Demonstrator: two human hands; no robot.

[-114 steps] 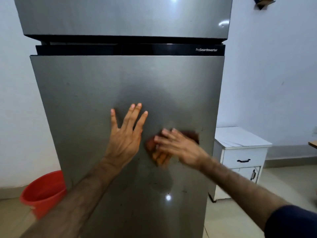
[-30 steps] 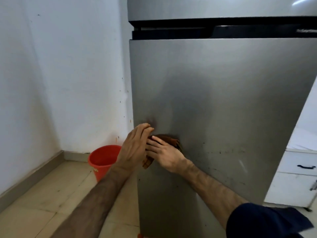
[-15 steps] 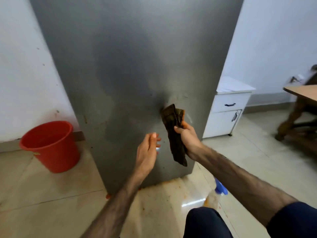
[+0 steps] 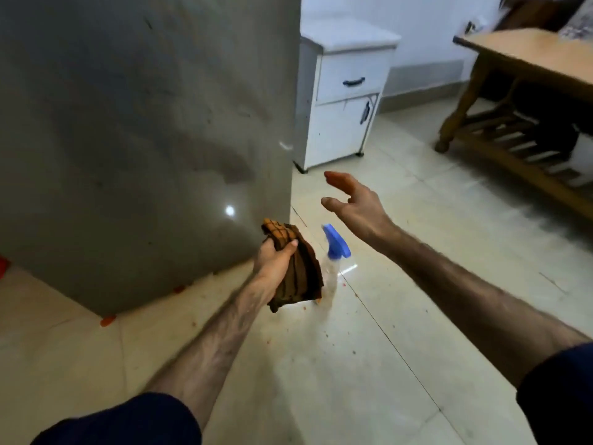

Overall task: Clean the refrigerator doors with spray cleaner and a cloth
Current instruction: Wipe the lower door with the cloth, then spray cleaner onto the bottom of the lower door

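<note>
Two bare forearms in dark blue sleeves reach in from the bottom of the frame. The left hand (image 4: 275,256), just left of centre, is clenched around a brown and orange checked cloth (image 4: 296,271); the thumb presses over the top of the wad, and the rest of the fabric hangs down in loose folds past the wrist. The right hand (image 4: 354,203), slightly above and right of centre, is empty, with fingers spread apart and slightly curled, palm turned toward the left, hovering in the air above a spray bottle (image 4: 333,261).

The bottle stands upright on the pale tiled floor (image 4: 369,348), just right of the cloth and near the fridge's lower right corner. It has a bright blue trigger head and a clear body, somewhat blurred. The hand is not touching it.

The refrigerator door (image 4: 144,130) fills the upper left of the frame: a brushed grey metal face with small dark specks, faint streaks and a bright point of reflected light near its lower right.

In the upper middle stands a white cabinet (image 4: 343,91) with a drawer and a dark handle. A wooden table (image 4: 529,59) occupies the upper right. Small orange flecks dot the floor beneath the fridge.
</note>
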